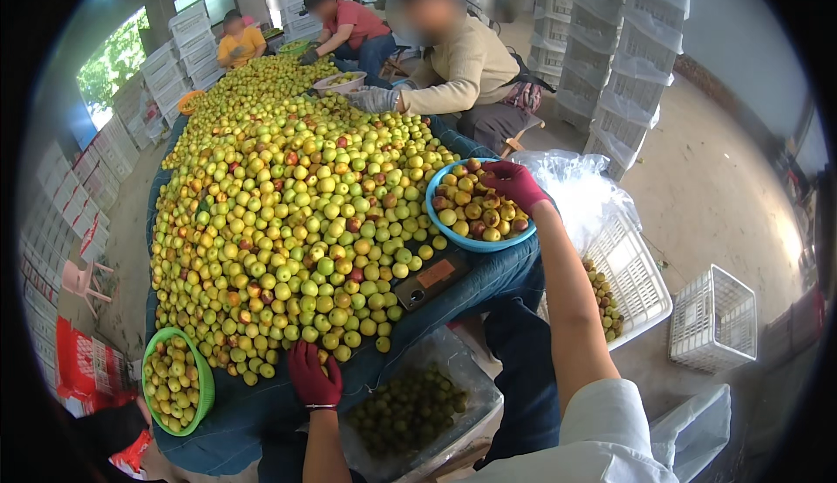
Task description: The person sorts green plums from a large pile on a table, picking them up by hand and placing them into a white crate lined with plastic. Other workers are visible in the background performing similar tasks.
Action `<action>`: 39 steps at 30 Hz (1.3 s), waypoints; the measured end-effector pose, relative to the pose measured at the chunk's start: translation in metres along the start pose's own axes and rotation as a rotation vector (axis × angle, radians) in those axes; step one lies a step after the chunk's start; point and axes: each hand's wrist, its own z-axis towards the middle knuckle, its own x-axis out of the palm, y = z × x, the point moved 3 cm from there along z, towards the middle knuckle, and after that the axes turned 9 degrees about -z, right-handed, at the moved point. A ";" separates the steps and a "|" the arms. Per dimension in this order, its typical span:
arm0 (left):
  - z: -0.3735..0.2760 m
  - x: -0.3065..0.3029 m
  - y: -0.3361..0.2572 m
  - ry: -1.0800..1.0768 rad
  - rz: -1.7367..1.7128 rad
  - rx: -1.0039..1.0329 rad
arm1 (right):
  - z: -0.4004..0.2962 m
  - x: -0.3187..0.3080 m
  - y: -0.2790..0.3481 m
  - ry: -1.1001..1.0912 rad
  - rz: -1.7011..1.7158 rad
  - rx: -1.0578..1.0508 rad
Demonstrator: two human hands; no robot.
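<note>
A large heap of round yellow-green fruit (281, 195), seemingly jujubes, some blushed red, covers the blue cloth (458, 287) on the table before me. My left hand (315, 373), in a dark red glove, is at the heap's near edge, its fingers curled around a fruit (323, 356). In a matching glove, my right hand (513, 185) reaches over the far right rim of a blue plastic basin (480, 245). Redder, browner fruit (477, 205) fills that basin. The glove hides whether its fingers hold one.
A green basket (208, 385) of fruit stands at the table's left corner. Below the near edge is a plastic-lined crate (484, 411) with fruit. A phone-like dark device (418, 292) lies beside the heap. White crates (637, 287) stand at right. A gloved person (471, 64) sits along the table's right side.
</note>
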 end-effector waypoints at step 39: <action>-0.002 0.002 0.004 -0.034 -0.051 0.003 | 0.006 -0.005 0.034 -0.280 0.063 -0.085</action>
